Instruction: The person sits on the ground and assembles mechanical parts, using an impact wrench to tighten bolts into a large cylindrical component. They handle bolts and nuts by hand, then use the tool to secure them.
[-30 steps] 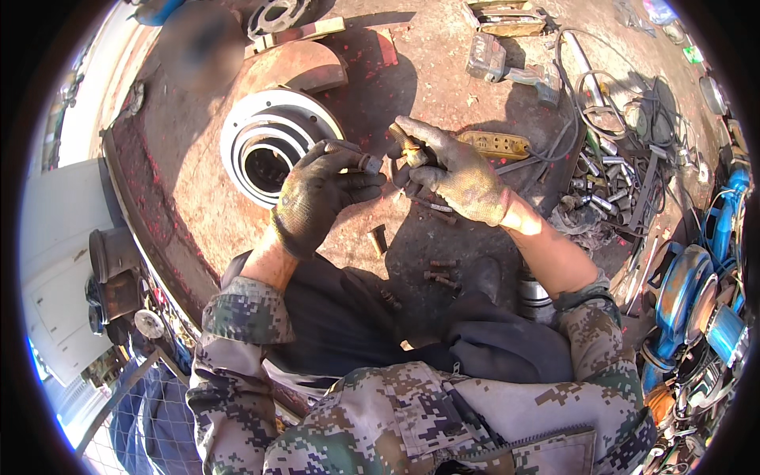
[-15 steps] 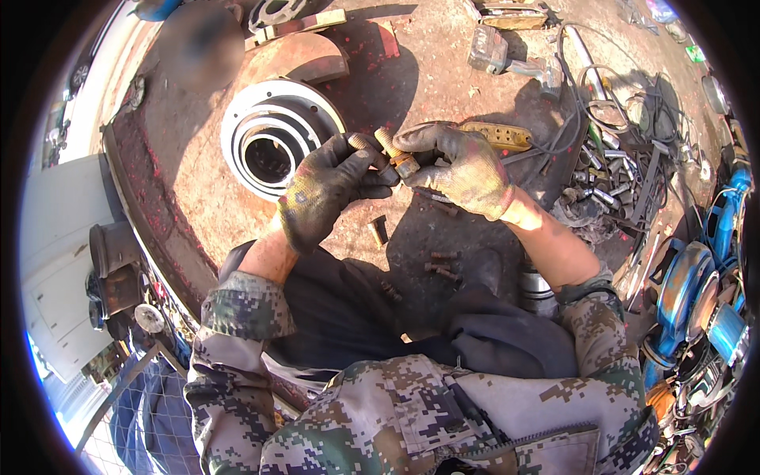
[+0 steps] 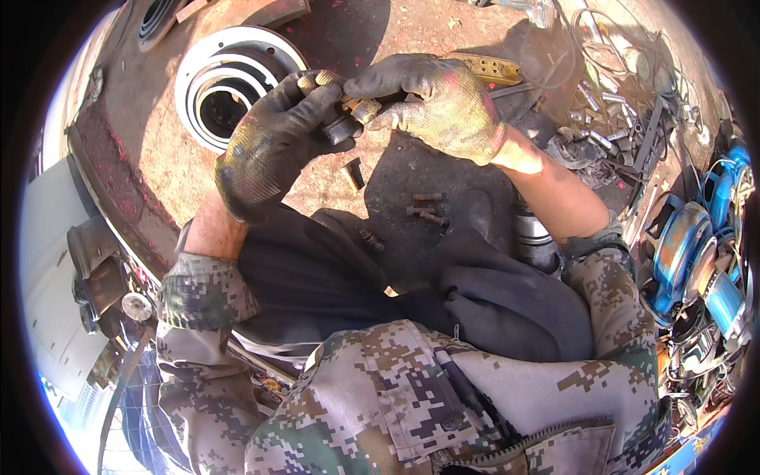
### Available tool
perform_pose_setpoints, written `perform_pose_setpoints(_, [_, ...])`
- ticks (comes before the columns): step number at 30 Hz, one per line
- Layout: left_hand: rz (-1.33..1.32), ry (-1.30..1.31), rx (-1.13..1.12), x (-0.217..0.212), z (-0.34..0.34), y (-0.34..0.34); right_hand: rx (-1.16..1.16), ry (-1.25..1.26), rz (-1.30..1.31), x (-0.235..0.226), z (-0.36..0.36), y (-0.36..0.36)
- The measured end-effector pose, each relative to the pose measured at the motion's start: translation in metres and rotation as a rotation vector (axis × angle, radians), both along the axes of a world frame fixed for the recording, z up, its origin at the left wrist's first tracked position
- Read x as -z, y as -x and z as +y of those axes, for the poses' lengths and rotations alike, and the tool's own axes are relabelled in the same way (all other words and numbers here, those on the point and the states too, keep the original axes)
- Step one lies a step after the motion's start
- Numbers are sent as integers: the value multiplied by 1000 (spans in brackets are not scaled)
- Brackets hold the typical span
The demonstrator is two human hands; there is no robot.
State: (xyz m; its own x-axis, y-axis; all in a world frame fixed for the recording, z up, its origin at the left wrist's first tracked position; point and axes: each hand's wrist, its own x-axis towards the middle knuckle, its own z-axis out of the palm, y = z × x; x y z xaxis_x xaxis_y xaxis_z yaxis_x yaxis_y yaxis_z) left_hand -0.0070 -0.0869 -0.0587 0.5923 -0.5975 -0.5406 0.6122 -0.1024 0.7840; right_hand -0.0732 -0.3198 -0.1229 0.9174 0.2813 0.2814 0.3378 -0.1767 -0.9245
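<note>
Left hand (image 3: 265, 150) and right hand (image 3: 431, 99) — both gloved — have their fingers clamped together on a small brass-coloured fitting (image 3: 358, 111) held between the fingertips, above the rusty surface (image 3: 158, 158) — ring-shaped pulley (image 3: 226, 83) just left of the fingers.

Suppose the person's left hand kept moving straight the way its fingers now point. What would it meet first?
The left hand points up and right, so it would likely press first into the small brass-and-dark metal part it already grips, then the right hand. Depth is unclear.
</note>
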Motion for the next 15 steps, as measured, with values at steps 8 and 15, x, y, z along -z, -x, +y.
perform_pose_setpoints(8, [-311, -119, 169, 4, 13, -5, -104, -682, 748, 47, -32, 12])
perform_pose_setpoints(15, [-512, -162, 227, -5, 27, -4, -100, -224, 996, 108, -31, 54])
